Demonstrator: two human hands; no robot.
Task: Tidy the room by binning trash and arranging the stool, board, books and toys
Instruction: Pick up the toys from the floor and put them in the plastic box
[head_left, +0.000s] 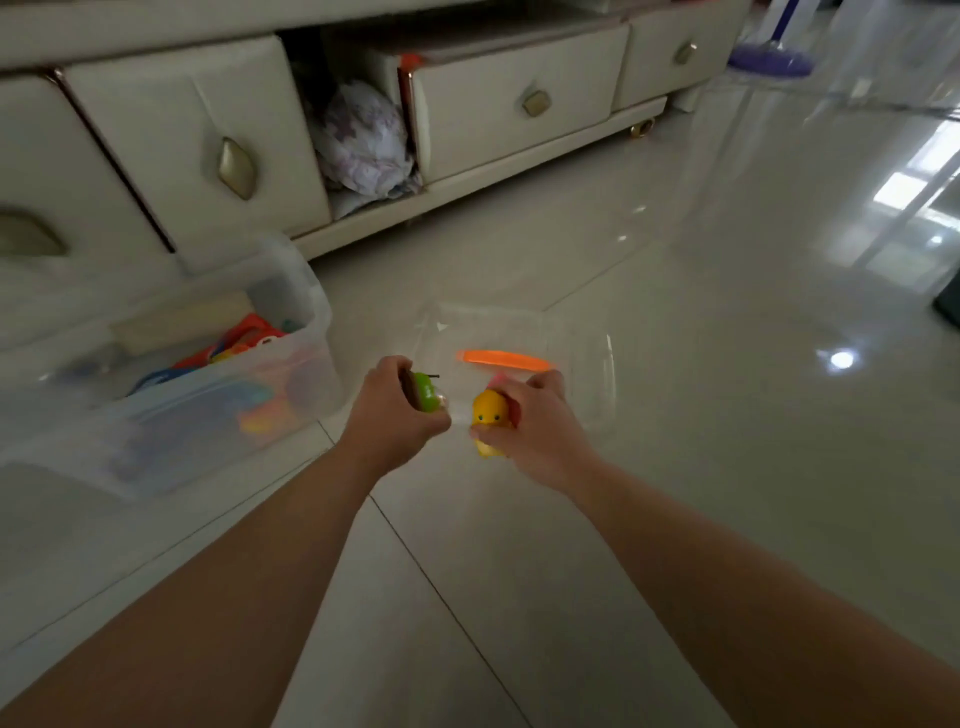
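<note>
Left hand (389, 410) curls round a glossy green toy (427, 391), and right hand (540, 431) clasps a smooth, rounded yellow toy (490, 410). The two are close together above the shiny tiled floor (727, 467). Just beyond lies a clear plastic container (587, 343) with an orange handle (504, 359). To the left, a translucent bin (306, 312) holds colourful toys. Far back stands a cream cabinet (493, 104) with a crumpled bag (363, 140) in its open bay.

floor (727, 322): smooth, shiny tiles that mirror the light
big box (291, 364): clear, a bit cloudy plastic
lid (582, 353): clear, smooth plastic
handle (504, 359): bright orange plastic
yellow toy (489, 409): smooth, shiny plastic
green toy (427, 391): shiny plastic
drawers (493, 78): cream, smooth, soft and padded looking
knobs (236, 167): gold, shiny metal
</note>
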